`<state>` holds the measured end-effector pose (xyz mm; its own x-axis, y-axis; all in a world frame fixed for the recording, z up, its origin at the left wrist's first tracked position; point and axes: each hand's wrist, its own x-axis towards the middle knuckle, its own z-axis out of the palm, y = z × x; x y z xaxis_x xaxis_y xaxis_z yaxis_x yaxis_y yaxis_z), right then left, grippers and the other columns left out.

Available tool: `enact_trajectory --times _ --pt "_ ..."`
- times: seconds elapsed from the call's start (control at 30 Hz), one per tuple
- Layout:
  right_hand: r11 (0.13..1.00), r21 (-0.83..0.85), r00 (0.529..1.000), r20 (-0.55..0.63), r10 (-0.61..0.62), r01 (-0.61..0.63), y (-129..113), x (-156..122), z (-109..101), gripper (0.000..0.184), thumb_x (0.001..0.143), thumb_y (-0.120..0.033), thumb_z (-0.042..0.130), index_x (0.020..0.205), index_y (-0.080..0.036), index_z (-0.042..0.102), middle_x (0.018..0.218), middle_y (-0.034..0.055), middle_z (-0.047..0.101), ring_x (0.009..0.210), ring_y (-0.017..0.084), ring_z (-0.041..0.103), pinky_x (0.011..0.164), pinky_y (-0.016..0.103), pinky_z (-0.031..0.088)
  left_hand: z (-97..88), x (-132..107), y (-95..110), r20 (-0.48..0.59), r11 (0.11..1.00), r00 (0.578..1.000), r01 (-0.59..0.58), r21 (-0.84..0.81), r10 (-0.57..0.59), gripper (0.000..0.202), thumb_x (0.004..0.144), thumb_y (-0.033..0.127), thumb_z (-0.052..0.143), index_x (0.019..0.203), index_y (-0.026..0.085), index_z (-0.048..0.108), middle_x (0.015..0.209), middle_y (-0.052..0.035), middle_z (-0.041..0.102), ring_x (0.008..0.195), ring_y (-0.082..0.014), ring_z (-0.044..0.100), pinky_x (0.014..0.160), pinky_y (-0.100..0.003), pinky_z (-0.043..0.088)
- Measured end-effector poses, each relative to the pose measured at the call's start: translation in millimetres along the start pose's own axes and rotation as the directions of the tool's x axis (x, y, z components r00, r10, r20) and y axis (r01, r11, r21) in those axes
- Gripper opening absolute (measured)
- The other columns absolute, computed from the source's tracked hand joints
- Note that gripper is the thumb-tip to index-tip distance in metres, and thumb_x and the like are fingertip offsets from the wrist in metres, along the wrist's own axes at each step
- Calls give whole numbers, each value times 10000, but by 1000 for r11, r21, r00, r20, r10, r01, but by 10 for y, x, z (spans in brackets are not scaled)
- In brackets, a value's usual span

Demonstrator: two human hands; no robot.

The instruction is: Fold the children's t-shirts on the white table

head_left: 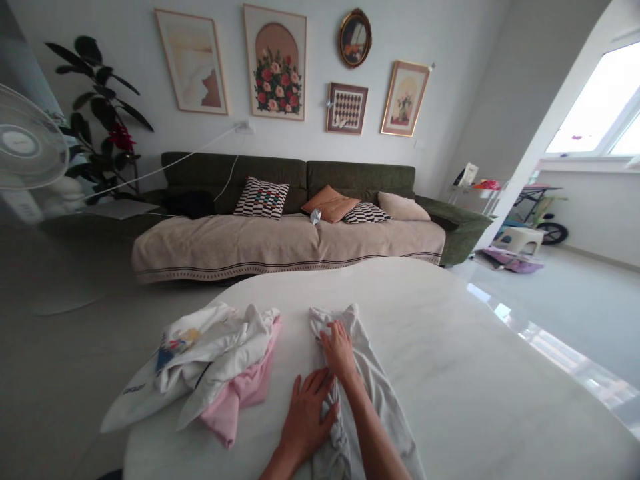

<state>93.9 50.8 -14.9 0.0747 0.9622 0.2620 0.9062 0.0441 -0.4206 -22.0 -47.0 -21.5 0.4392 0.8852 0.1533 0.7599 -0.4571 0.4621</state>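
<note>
A long light grey garment [373, 380] lies stretched out on the round white table [475, 373], running from the near edge away from me. My left hand [306, 417] rests on its bunched near part, fingers spread and thumb hooked over a fold. My right hand [339, 350] lies flat farther along the same garment, fingers extended toward its far end. Neither hand lifts the cloth.
A heap of clothes [210, 363], white pieces over a pink one [240, 400], sits on the table's left side. Beyond stands a green sofa [300, 213] with a beige cover and cushions. A white fan [27, 147] is at left, a stool [520, 237] at right.
</note>
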Motion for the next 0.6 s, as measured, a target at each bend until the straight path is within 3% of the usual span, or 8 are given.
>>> enact_trajectory --times 0.1,0.17,0.27,0.37,0.6 --pt "999 -38 999 22 32 -31 155 154 -91 445 889 -249 202 1287 -139 366 1417 96 273 1315 191 174 1019 381 209 -3 6 -1 24 1000 1000 18 -12 -18 482 832 397 404 1305 312 360 1366 -16 384 1244 -218 316 1048 -500 156" --pt "997 -67 997 63 46 -41 270 249 -128 469 880 -239 228 1330 -136 309 1443 84 206 1329 177 115 1041 377 163 -6 8 0 35 1000 999 26 -16 -25 483 832 413 397 1305 317 359 1370 -9 377 1248 -216 311 1050 -499 151" --pt "990 -109 985 137 100 -86 428 307 -115 538 861 -337 306 1351 -120 269 1435 109 218 1324 192 141 1040 408 166 -14 9 4 43 999 999 32 -20 -31 482 843 446 364 1308 320 353 1380 -7 364 1254 -217 306 1049 -503 151" --pt "970 -154 968 139 210 -189 551 305 -64 628 861 -429 251 1368 -63 188 1428 162 205 1325 240 117 1016 519 146 -23 13 10 57 999 998 27 -30 -25 480 848 463 351 1312 342 332 1393 5 340 1264 -217 293 1043 -528 143" --pt "921 -209 928 104 357 -330 735 403 -46 613 875 -438 133 1374 -86 174 1436 171 166 1325 262 82 985 589 101 -43 22 19 82 998 996 28 -48 -24 495 848 483 348 1322 344 309 1404 -1 318 1273 -219 277 1037 -550 127"
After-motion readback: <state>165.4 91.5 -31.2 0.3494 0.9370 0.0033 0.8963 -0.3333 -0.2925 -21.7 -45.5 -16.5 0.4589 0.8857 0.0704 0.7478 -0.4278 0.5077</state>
